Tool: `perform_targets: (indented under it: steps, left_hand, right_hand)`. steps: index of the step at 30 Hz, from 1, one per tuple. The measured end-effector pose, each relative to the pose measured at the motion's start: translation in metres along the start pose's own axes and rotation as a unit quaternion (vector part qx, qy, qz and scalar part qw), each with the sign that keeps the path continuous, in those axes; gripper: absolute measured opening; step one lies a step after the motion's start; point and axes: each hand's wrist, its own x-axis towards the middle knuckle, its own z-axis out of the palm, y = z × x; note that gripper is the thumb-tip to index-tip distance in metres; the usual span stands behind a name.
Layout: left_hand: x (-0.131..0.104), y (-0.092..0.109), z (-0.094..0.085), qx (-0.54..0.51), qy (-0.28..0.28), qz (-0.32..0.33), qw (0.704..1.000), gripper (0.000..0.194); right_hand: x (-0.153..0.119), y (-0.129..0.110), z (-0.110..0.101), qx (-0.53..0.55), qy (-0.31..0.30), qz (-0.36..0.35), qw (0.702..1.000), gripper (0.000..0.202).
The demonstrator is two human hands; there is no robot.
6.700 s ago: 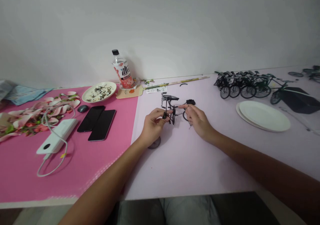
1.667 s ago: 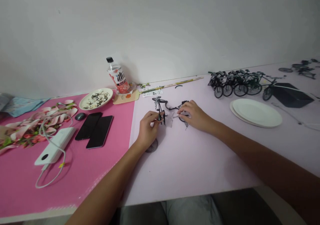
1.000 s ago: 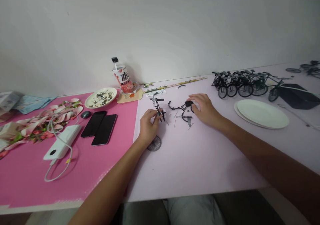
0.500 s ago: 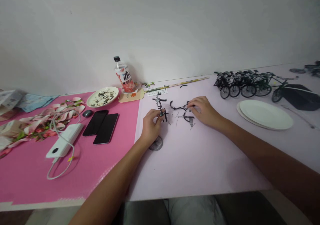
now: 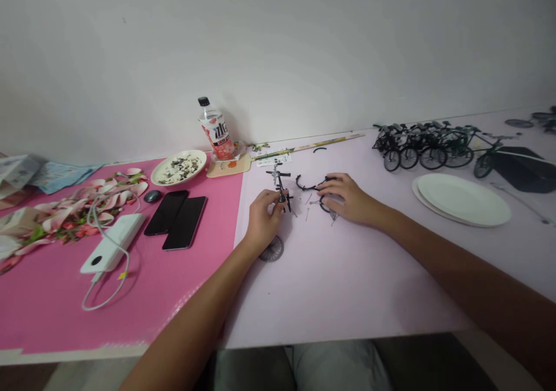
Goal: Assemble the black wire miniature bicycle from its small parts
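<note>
My left hand [image 5: 264, 214] pinches a dark miniature bicycle frame [image 5: 283, 187] between thumb and fingers, tilted up off the table. A spoked wheel [image 5: 273, 249] shows just below that wrist. On the pale half of the table, my right hand [image 5: 351, 200] reaches over small bicycle parts, fingers stretched out and slightly apart; I see nothing gripped in it. A curved black part [image 5: 306, 186] lies by its fingertips. Another black part with a grey rack [image 5: 332, 213] is partly hidden under the fingers. Several thin grey pins [image 5: 307, 213] lie between the two hands.
Assembled miniature bicycles [image 5: 428, 148] stand at the back right, behind stacked white plates [image 5: 464, 201]. Left, on pink, are two phones [image 5: 185, 223], a white power bank [image 5: 113, 243] with a cable, a bowl [image 5: 158, 176] of small pieces and fake petals [image 5: 56, 220]. A bottle [image 5: 215, 133] stands behind.
My right hand has shifted slightly toward me and to the left, its fingers now spread over the rack part. The left hand keeps its hold, almost unmoved.
</note>
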Motion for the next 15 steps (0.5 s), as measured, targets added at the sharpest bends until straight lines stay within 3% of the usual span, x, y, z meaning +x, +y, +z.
perform_targets:
  steps: [15]
  left_hand:
    - [-0.0007, -0.0012, 0.0007, 0.002, 0.001, 0.003, 1.0, 0.014]
  right_hand:
    - [0.0028, -0.001, 0.0001, -0.01, 0.069, -0.007, 0.998, 0.028]
